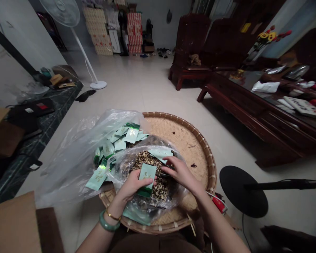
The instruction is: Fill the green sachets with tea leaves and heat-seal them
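In my left hand [131,183] is a pale green sachet [147,173] with gold lettering, pinched between thumb and fingers above an open clear plastic bag [178,197]. Loose dark and cream dried bits [160,189] fill this bag. My right hand [179,171] reaches into the bag with bent fingers, around a dark, smooth object that is mostly hidden. Behind its fingers lies another green sachet [160,153]. To the left, a larger clear bag [76,158] holds a heap of green sachets [120,143]. Both bags rest on a round woven bamboo tray [162,123].
A few dark dried scraps [193,165] lie on the tray's right side. Right of it stands a black round base [243,191] with a pole. A cardboard box [14,225] is at lower left. Farther off are a white fan [81,49] and a dark wooden table [252,109].
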A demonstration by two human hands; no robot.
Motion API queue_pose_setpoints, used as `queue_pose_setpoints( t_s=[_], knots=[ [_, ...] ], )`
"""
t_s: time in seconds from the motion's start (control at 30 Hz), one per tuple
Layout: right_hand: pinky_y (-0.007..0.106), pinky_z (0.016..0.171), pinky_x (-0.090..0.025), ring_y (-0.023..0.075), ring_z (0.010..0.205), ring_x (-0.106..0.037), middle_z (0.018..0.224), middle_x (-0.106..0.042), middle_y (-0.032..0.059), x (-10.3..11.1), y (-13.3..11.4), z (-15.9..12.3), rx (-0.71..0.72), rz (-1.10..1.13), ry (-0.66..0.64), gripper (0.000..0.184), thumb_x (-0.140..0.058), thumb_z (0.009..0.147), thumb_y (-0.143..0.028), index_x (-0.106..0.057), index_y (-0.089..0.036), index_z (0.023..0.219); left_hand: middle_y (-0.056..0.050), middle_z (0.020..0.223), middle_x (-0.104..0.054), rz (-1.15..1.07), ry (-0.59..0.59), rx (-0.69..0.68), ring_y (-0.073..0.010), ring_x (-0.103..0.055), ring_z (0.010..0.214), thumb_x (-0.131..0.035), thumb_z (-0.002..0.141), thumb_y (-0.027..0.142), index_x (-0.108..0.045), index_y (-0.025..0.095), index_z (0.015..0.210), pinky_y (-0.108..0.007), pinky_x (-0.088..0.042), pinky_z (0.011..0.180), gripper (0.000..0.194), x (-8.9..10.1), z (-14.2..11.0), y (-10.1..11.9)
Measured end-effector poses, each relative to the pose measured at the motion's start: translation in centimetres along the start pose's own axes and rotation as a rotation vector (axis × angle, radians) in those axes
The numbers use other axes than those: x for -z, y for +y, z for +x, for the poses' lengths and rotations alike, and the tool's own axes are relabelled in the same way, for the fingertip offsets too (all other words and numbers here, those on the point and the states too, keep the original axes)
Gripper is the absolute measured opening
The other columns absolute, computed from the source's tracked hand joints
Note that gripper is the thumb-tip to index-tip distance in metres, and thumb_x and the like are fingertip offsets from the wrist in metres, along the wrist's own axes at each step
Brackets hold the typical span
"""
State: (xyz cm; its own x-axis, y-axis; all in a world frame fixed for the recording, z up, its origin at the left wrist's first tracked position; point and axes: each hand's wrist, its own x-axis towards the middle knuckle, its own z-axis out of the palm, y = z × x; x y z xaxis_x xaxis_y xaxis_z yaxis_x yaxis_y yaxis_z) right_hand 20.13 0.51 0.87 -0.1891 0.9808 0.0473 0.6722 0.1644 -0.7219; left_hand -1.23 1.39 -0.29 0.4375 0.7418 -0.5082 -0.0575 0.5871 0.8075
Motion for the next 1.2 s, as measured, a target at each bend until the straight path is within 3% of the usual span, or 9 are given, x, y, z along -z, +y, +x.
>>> queue_pose_setpoints(
  t_s=[0.13,0.23,0.37,0.5,0.57,0.67,0.77,0.9,1.2],
  knots=[
    [0.043,0.089,-0.045,0.0314,0.104,-0.056,0.116,-0.061,0.0138,0.1,2.8,-3.4,-0.091,-0.382,-0.128,0.061,-0.074,0.070,-0.019,-0.053,-0.019,0.128,-0.014,0.090,-0.074,-0.100,0.037,-0.006,-0.0244,-0.071,0.077,-0.089,0.048,0.034,-0.065,0.009,0.091,-0.029,-0.055,0.064,0.055,0.0,0.1,0.0],
    [0.043,0.090,-0.046,0.0316,0.106,-0.054,0.118,-0.058,0.0156,-1.0,3.9,-4.2,-0.123,-0.457,-0.131,0.065,-0.068,0.069,-0.011,-0.049,-0.014,0.132,-0.015,0.090,-0.074,-0.139,0.053,-0.004,-0.0240,-0.072,0.074,-0.090,0.046,0.035,-0.066,0.008,0.090,-0.028,-0.055,0.062,0.056,-0.3,-0.1,0.0],
    [0.041,0.088,-0.047,0.0283,0.101,-0.056,0.111,-0.059,0.0143,-1.1,4.5,-3.7,-0.122,-0.337,-0.096,0.054,-0.063,0.069,-0.010,-0.056,-0.014,0.123,-0.014,0.087,-0.075,-0.144,0.066,0.004,-0.0233,-0.072,0.073,-0.091,0.044,0.035,-0.066,0.008,0.088,-0.027,-0.056,0.063,0.057,-0.6,-0.3,0.1],
    [0.040,0.083,-0.049,0.0249,0.093,-0.059,0.103,-0.061,0.0121,1.4,5.3,-3.6,-0.093,-0.083,0.008,0.046,-0.063,0.073,-0.020,-0.058,-0.014,0.118,-0.013,0.084,-0.075,-0.117,0.073,-0.006,-0.0237,-0.072,0.075,-0.090,0.044,0.035,-0.067,0.009,0.088,-0.028,-0.055,0.063,0.056,-0.3,-0.5,0.1],
    [0.040,0.081,-0.051,0.0241,0.091,-0.060,0.104,-0.062,0.0110,2.9,5.0,-3.6,-0.086,0.030,0.038,0.046,-0.064,0.076,-0.030,-0.059,-0.016,0.119,-0.012,0.084,-0.075,-0.088,0.065,-0.004,-0.0233,-0.071,0.075,-0.090,0.045,0.036,-0.068,0.008,0.087,-0.028,-0.054,0.065,0.054,-0.2,-0.4,0.0],
    [0.038,0.082,-0.051,0.0233,0.095,-0.060,0.108,-0.062,0.0095,4.1,2.9,-3.4,-0.037,0.143,-0.061,0.047,-0.066,0.078,-0.038,-0.059,-0.019,0.121,-0.011,0.081,-0.075,-0.022,0.041,-0.008,-0.0216,-0.070,0.074,-0.088,0.048,0.037,-0.069,0.008,0.087,-0.029,-0.053,0.068,0.052,-0.3,-0.1,-0.1],
    [0.039,0.085,-0.050,0.0239,0.099,-0.060,0.112,-0.063,0.0098,3.9,0.0,-2.6,0.021,0.161,-0.181,0.048,-0.068,0.078,-0.036,-0.059,-0.020,0.122,-0.007,0.077,-0.074,0.099,-0.015,-0.061,-0.0186,-0.067,0.069,-0.085,0.053,0.037,-0.071,0.009,0.084,-0.027,-0.050,0.068,0.044,-0.5,0.0,-0.1],
    [0.039,0.087,-0.049,0.0249,0.099,-0.061,0.110,-0.065,0.0115,2.9,-2.4,-1.3,0.036,0.126,-0.242,0.041,-0.067,0.078,-0.028,-0.063,-0.017,0.118,-0.005,0.075,-0.072,0.269,-0.039,-0.122,-0.0178,-0.063,0.069,-0.081,0.057,0.033,-0.071,0.008,0.080,-0.026,-0.047,0.066,0.035,-0.5,0.1,0.1],
    [0.039,0.087,-0.048,0.0253,0.096,-0.063,0.103,-0.069,0.0107,1.9,-2.5,-0.6,0.050,0.123,-0.222,0.028,-0.062,0.082,-0.024,-0.066,-0.018,0.109,-0.009,0.075,-0.073,0.303,-0.008,-0.057,-0.0214,-0.065,0.069,-0.080,0.056,0.033,-0.071,0.009,0.079,-0.028,-0.048,0.064,0.034,-0.5,0.3,-0.1]
  ],
)
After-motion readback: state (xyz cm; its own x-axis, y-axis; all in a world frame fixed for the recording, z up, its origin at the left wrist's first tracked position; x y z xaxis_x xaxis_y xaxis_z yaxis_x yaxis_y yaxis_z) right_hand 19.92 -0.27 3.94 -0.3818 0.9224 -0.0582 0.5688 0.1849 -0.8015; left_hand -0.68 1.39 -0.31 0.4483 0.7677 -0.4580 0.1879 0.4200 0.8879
